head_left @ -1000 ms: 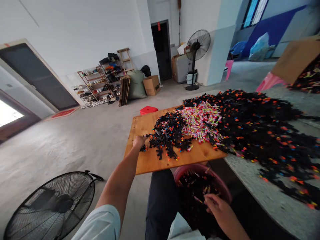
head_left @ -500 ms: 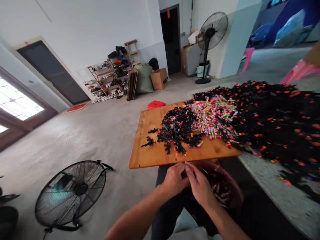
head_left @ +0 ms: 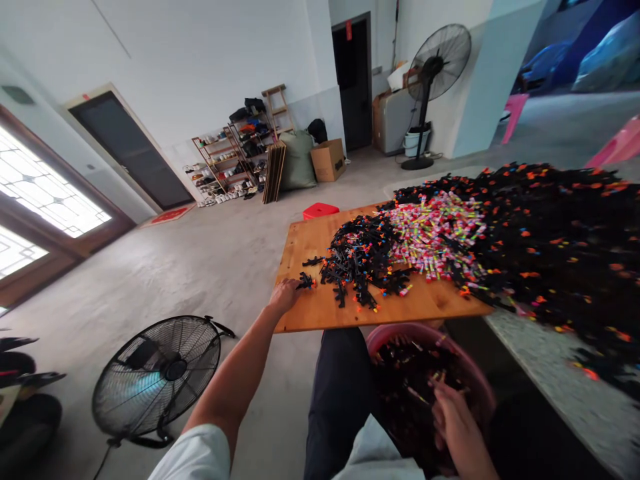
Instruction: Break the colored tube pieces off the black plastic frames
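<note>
The left hand (head_left: 285, 295) is extended, palm down, over the left edge of a wooden board (head_left: 430, 303), its fingertips brought up to a small cluster of black gun-shaped toy pieces (head_left: 306, 281) with orange tips. The right hand (head_left: 456, 417) is held with bent fingers over a pinkish-red tub (head_left: 483, 373), which is placed below the near edge of the board, beside the dark-trousered leg (head_left: 340, 387). Whether anything is gripped in either hand cannot be told, the cluster being partly covered by the left and the fingertips of the right being blurred. Dark pieces and a few pale sticks are contained in the tub. On the board, just right of the cluster, a heap of the same black toys (head_left: 357, 257) is piled, with orange and blue tips; it is adjoined by a mound of pink, white and yellow printed tubes (head_left: 437, 233). Farther right, a speckled stone-like surface (head_left: 540, 373) is largely covered by a much larger black heap (head_left: 555, 247). Beyond the board, a red stool (head_left: 320, 211) is partly seen. On the floor at left, a low black fan (head_left: 157, 377) is tilted upward; by the far wall are set shoe racks (head_left: 220, 157), a green sack (head_left: 297, 160), a cardboard box (head_left: 327, 160) and a pedestal fan (head_left: 424, 113).
</note>
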Demonstrator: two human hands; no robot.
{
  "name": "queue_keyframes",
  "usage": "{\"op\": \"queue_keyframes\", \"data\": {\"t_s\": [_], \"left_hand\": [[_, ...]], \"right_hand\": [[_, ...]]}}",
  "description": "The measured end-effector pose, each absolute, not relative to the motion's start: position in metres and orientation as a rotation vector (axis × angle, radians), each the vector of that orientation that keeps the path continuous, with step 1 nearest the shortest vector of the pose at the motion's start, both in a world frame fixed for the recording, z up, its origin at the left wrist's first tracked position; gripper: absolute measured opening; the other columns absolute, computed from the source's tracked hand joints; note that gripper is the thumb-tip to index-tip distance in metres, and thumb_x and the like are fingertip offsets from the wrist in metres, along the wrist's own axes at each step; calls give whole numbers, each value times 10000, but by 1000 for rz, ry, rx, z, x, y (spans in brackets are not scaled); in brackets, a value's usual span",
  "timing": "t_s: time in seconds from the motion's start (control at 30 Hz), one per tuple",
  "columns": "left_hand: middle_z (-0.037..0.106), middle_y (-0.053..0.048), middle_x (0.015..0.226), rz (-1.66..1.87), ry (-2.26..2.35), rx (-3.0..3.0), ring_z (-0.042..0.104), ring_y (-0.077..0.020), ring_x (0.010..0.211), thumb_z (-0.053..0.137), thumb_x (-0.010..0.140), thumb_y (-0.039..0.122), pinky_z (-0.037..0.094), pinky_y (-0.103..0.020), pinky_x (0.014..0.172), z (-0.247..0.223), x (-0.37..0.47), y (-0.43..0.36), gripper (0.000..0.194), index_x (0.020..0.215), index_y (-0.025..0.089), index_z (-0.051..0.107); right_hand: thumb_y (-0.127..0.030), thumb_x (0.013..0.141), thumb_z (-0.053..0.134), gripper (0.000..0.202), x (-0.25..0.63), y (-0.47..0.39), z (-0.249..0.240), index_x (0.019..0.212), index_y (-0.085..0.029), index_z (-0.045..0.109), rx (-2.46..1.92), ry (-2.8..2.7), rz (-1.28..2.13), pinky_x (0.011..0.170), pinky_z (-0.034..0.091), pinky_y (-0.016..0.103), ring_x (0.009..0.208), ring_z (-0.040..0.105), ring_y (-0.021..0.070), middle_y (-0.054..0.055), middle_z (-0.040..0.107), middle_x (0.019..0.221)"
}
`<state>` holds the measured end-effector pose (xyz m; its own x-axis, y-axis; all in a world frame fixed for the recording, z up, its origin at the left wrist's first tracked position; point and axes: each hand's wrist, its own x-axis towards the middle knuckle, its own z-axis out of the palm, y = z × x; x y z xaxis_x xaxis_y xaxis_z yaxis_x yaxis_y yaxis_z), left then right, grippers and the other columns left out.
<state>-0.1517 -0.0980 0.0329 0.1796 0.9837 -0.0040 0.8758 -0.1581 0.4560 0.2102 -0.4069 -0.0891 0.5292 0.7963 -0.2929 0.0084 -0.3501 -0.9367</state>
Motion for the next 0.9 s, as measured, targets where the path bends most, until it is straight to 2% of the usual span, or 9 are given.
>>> {"op": "queue_keyframes", "data": {"t_s": [0.1,0.2,0.27,0.4,0.53,0.73,0.83,0.9], "left_hand": [[734,-95,921,517,1671,1876,671,-233,933,659,905,488,516,-284,765,33,-145,-97,343,1033,180,738],[649,-53,706,563,1545,1660,582,-149,619,644,881,513,453,-243,572,32,-131,-98,378,877,138,699],[595,-24,648,613,1477,1544,486,-106,510,658,854,513,406,-230,507,30,-120,-101,380,839,133,668],[561,10,649,814,1427,1402,468,-91,516,662,849,502,393,-212,512,28,-99,-113,349,870,155,626],[578,21,656,976,1451,1356,497,-95,568,749,781,370,341,-196,524,29,-86,-126,242,817,168,621],[557,16,604,1147,1501,1237,468,-106,551,727,822,324,295,-210,517,42,-78,-121,210,743,169,608],[586,3,664,1273,1507,1168,511,-113,604,681,897,405,332,-202,539,57,-74,-119,257,818,168,623],[586,3,702,1319,1326,1039,529,-108,611,622,950,501,385,-200,552,66,-64,-128,339,895,166,637]], "right_hand": [[-568,817,545,489,214,-410,-91,1164,-225,567,-1651,-513,1146,379,407,279,396,461,153,-94,494,576],[-533,769,595,469,215,-405,-89,1126,-229,565,-1673,-579,1146,409,426,275,426,489,146,-87,527,606],[-543,751,609,491,213,-401,-88,1125,-225,586,-1683,-636,1178,408,413,276,430,497,150,-70,567,621],[-569,733,637,515,208,-401,-89,1109,-217,627,-1608,-704,1294,404,389,277,432,503,155,-33,632,655],[-554,744,645,494,209,-406,-89,1103,-215,655,-1610,-726,1290,412,377,278,429,503,153,-16,656,666],[-582,763,630,510,206,-406,-86,1114,-212,631,-1605,-747,1290,421,390,291,435,508,157,-13,652,676],[-630,795,630,574,201,-404,-80,1171,-198,591,-1579,-768,1261,416,384,293,427,492,150,-2,673,714],[-658,832,637,594,198,-400,-67,1202,-200,559,-1537,-794,1212,450,427,301,456,529,150,32,723,806]]}}
